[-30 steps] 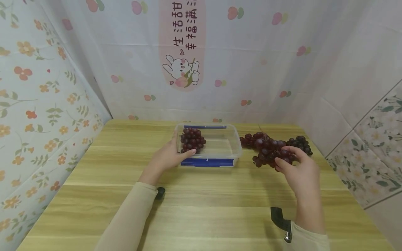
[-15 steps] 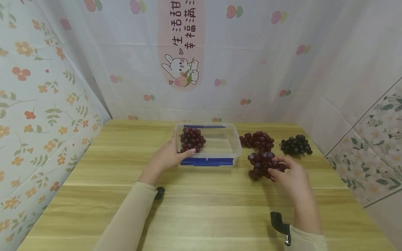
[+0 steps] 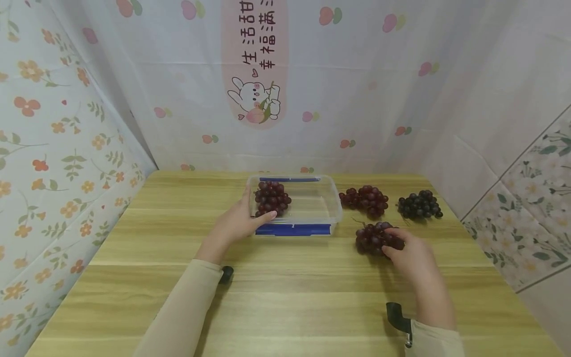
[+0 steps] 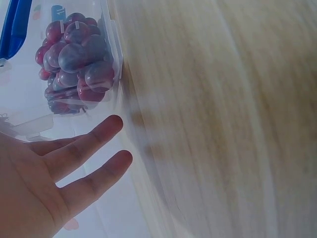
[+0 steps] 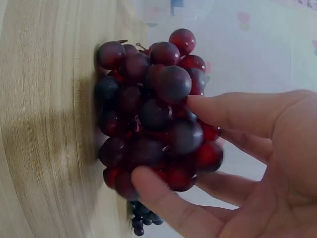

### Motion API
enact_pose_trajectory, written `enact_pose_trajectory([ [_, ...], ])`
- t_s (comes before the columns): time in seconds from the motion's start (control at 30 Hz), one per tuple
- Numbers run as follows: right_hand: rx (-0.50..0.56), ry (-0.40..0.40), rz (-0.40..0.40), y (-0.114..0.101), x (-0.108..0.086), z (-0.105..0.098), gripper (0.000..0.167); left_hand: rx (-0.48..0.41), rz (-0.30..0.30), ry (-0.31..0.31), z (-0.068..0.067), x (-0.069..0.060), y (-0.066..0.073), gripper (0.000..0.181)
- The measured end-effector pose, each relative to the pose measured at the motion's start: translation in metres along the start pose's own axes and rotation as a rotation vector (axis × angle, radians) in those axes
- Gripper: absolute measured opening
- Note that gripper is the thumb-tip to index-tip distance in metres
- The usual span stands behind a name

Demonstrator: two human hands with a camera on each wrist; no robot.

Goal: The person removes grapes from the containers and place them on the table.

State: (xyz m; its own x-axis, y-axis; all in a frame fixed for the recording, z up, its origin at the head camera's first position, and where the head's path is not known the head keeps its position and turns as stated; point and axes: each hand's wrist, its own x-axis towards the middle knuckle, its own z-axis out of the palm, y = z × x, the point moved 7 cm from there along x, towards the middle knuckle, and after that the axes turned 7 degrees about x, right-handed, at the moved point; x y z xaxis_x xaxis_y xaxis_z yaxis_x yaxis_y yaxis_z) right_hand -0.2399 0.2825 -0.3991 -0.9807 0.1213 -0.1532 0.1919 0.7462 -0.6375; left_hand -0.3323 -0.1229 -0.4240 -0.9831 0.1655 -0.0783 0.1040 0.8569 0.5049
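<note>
In the head view a clear box with blue clips [image 3: 293, 229] stands near the table's back, a dark red grape bunch [image 3: 271, 199] in its left end. My left hand [image 3: 232, 223] rests against the box's left end, thumb over the near rim; its fingers [image 4: 94, 171] look straight in the left wrist view. My right hand [image 3: 412, 253] holds another red bunch [image 3: 371, 239] by its right side, to the right of the box. Fingertips and thumb lie on the grapes [image 5: 153, 114] in the right wrist view, with the bunch low at the wooden surface.
Behind the held bunch, a red bunch [image 3: 368, 199] lies just right of the box. A black bunch [image 3: 420, 205] is farther right, near the table's right edge. Patterned cloth [image 3: 178, 99] hangs behind the wooden table [image 3: 285, 292] and at its left.
My right hand has brought its bunch left and toward the near side, away from the red and black bunches behind, and lowered it to the table. My left hand has stayed at the box.
</note>
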Motion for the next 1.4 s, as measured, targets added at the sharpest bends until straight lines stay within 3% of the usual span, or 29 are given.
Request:
enact_pose_trajectory([
  [0.17, -0.058, -0.069, -0.045, -0.005, 0.005, 0.01, 0.067, 0.004, -0.003, -0.005, 0.0, 0.0, 0.0, 0.124],
  [0.37, -0.113, -0.076, -0.054, -0.01, 0.01, 0.018, 0.078, 0.006, -0.004, -0.013, 0.0, 0.0, -0.001, 0.125],
  [0.73, -0.125, -0.088, -0.098, -0.019, 0.005, 0.019, 0.067, 0.013, -0.008, -0.013, 0.001, 0.0, -0.003, 0.125],
  [0.93, -0.117, -0.089, -0.046, -0.018, 0.006, 0.02, 0.069, 0.007, -0.009, -0.022, 0.001, -0.001, -0.002, 0.126],
  [1.4, -0.114, -0.11, -0.046, -0.032, -0.004, -0.007, 0.062, -0.001, 0.002, -0.018, 0.0, -0.001, 0.0, 0.123],
])
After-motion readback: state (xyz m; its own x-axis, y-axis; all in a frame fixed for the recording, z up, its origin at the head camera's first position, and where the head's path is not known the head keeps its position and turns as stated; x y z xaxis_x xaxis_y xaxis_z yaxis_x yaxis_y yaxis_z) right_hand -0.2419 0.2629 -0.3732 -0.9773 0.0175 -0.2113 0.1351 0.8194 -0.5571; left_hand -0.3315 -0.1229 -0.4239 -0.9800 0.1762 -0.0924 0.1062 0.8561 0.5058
